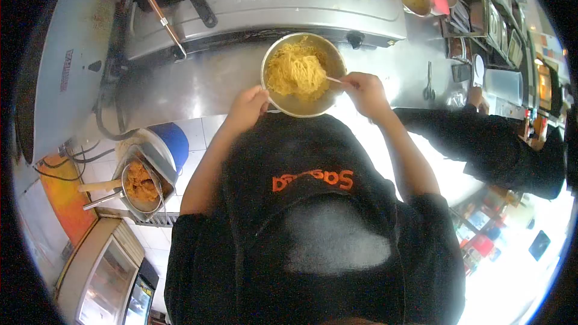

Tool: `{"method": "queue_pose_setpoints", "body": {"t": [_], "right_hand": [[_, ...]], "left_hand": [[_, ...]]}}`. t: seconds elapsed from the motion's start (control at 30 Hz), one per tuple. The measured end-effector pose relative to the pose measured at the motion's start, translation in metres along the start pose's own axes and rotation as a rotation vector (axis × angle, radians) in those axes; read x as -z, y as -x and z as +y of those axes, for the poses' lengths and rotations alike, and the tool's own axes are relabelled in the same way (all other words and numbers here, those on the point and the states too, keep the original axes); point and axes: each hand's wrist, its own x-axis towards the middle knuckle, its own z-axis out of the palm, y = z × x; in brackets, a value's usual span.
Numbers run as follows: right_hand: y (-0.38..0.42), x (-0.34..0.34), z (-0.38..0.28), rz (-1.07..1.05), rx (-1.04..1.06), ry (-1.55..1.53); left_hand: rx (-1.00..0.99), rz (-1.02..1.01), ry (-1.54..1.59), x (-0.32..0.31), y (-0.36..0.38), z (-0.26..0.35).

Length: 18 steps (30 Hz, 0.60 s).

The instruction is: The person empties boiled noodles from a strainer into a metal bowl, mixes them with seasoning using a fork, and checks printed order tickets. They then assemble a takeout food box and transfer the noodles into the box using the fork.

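Observation:
A round metal bowl [330, 100] with yellow noodles [298, 72] in it stands at the front edge of the steel counter, close to my body. My left hand [250, 107] pinches the bowl's rim at its lower left. With closed fingers, my right hand [363, 91] grips a thin utensil [334, 79] at the bowl's right side. The utensil's far end is hidden among the noodles.
Behind the bowl is a gas stove [265, 9], with a pan and strainer at its left. Scissors [429, 81] lie on the counter at right, near a co-worker's black sleeve [481, 138]. A pot of orange food [141, 186] stands lower left.

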Motion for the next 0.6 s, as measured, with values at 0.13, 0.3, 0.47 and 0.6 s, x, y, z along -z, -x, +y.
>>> {"method": "queue_pose_setpoints", "body": {"t": [0.13, 0.3, 0.47, 0.6], "right_hand": [[0.016, 0.018, -0.015, 0.089, -0.020, -0.043], [0.015, -0.014, -0.017, 0.101, 0.259, 0.413], [0.014, 0.026, -0.040, 0.179, 0.424, 0.677], [-0.025, 0.048, -0.047, 0.322, 0.659, 0.707]], "left_hand": [[-0.007, 0.027, -0.013, -0.001, -0.007, -0.005], [-0.042, 0.128, -0.012, -0.011, -0.011, -0.011], [-0.018, 0.135, -0.072, -0.003, -0.010, 0.010], [-0.107, 0.160, -0.185, 0.007, -0.025, -0.001]]}}
